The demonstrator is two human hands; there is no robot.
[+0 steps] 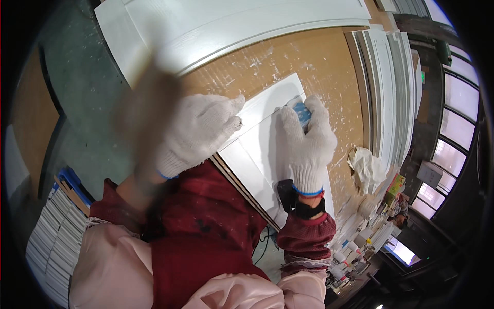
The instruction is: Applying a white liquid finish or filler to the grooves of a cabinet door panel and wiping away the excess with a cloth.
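Observation:
A white panel [252, 147] lies slanted at the edge of a paint-specked brown worktop [339, 103]. My right hand [309, 147], in a white knit glove, is over the panel. Its thumb and fingers are closed round a small blue block [302, 116], mostly hidden by the glove, which looks pressed to the panel near its far right edge. My left hand [200, 129], gloved too, is at the panel's left edge with fingers apart. Its fingertips are at or just over that edge; I cannot tell whether they touch it.
Beyond the worktop lies a large white door panel [247, 15]. White boards [386, 82] stand stacked at the right, with a crumpled cloth [366, 167] below. More stacked boards [54, 237] are at lower left. A blurred brown shape [152, 108] crosses in front of my left arm.

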